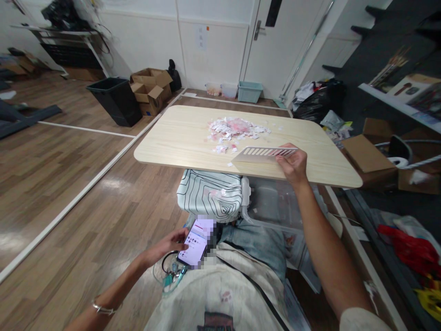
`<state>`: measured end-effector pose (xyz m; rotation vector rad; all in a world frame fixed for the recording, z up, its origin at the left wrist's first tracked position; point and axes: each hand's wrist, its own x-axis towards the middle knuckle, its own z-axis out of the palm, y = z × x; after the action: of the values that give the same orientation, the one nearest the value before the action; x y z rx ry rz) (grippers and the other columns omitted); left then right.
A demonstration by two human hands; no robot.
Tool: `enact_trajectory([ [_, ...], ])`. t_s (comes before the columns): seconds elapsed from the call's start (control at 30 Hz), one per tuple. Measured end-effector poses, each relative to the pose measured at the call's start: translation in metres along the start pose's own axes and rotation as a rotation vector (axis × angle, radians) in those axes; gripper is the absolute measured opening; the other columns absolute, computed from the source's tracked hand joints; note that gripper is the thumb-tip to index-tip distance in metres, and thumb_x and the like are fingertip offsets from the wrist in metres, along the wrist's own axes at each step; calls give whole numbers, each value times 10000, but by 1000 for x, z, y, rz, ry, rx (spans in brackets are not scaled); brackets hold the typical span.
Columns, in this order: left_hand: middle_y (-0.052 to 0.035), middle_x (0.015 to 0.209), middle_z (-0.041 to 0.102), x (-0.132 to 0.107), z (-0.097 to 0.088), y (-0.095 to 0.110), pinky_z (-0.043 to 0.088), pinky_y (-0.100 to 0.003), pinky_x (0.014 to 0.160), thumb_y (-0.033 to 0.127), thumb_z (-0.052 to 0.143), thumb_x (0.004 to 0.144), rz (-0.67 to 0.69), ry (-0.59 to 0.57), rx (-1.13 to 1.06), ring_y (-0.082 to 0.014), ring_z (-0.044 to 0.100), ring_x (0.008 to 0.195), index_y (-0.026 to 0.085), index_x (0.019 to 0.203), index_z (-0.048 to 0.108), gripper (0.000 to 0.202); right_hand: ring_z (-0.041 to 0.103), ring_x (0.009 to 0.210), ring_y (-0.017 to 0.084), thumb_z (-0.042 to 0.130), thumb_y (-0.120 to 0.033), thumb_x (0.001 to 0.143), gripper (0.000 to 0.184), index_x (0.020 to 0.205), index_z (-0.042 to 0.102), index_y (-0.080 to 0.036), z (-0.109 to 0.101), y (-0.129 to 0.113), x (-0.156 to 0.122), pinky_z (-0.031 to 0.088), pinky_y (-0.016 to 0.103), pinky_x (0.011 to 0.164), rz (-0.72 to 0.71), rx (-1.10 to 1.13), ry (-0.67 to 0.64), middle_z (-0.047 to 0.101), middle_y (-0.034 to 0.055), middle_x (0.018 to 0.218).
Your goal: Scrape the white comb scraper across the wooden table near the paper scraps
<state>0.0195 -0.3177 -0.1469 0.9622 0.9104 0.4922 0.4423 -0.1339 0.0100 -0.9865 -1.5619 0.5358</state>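
My left hand [179, 240] is closed around a smartphone [195, 243] with a lit screen, held low over my lap. A ring of keys and a teal carabiner [174, 278] lie by its lower end. Over the near part of the table, my right hand [292, 163] grips the right end of a thin, pale slotted board [258, 154]. The board is tilted, and I cannot tell whether its lower edge touches the tabletop. Just beyond it is a spread heap of white and pink paper scraps [234, 126], with a few loose pieces nearer me.
The wooden folding table [165, 138] has rounded corners. Beneath its near edge are a patterned cushioned stool [210, 195] and a clear plastic bin [275, 207]. A black trash can [115, 101] and cardboard boxes [151, 87] stand left; an open carton [372, 151] sits right.
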Motion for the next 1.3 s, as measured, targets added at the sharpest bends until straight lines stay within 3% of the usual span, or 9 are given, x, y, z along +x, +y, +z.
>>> enact_trajectory([
  [0.17, 2, 853, 643, 4, 1, 2, 434, -296, 737, 494, 801, 838, -52, 40, 14, -194, 574, 826, 195, 846, 620, 349, 687, 770, 246, 845, -465, 719, 300, 800, 666, -237, 1, 0, 1, 591, 405, 781, 11, 4, 7, 697, 52, 782],
  [0.4, -44, 950, 725, 1, 2, 5, 454, -332, 790, 597, 693, 915, -41, 29, 25, -265, 622, 967, 206, 950, 714, 394, 679, 772, 254, 847, -496, 693, 335, 782, 636, -252, 2, -3, 2, 599, 427, 816, 34, -6, -1, 692, 47, 771],
  [0.63, -24, 966, 690, -4, 0, 0, 461, -323, 823, 494, 745, 899, -48, 19, -20, -230, 615, 936, 201, 966, 681, 308, 668, 773, 241, 819, -422, 717, 252, 791, 657, -243, 1, -2, 0, 576, 394, 757, 32, -17, 0, 693, 48, 786],
  [0.83, -34, 1008, 689, -2, -1, 3, 457, -349, 888, 369, 834, 789, -12, -30, 23, -249, 600, 994, 188, 951, 669, 293, 659, 759, 235, 829, -414, 698, 261, 782, 653, -241, 2, -4, 1, 570, 385, 736, 25, -10, 7, 689, 46, 775],
  [1.17, -13, 881, 647, 4, -1, 3, 441, -300, 747, 501, 757, 890, -23, 9, 74, -205, 580, 840, 195, 874, 626, 333, 672, 779, 251, 827, -427, 706, 256, 787, 660, -250, 1, -3, 1, 583, 413, 780, 29, -11, 1, 699, 48, 788],
  [1.3, -23, 903, 664, 3, -1, 4, 454, -309, 766, 502, 756, 894, -22, -1, 64, -217, 593, 862, 195, 885, 645, 327, 680, 790, 255, 829, -445, 713, 276, 790, 651, -249, 1, -2, 1, 587, 419, 794, 30, -9, -5, 695, 48, 788],
])
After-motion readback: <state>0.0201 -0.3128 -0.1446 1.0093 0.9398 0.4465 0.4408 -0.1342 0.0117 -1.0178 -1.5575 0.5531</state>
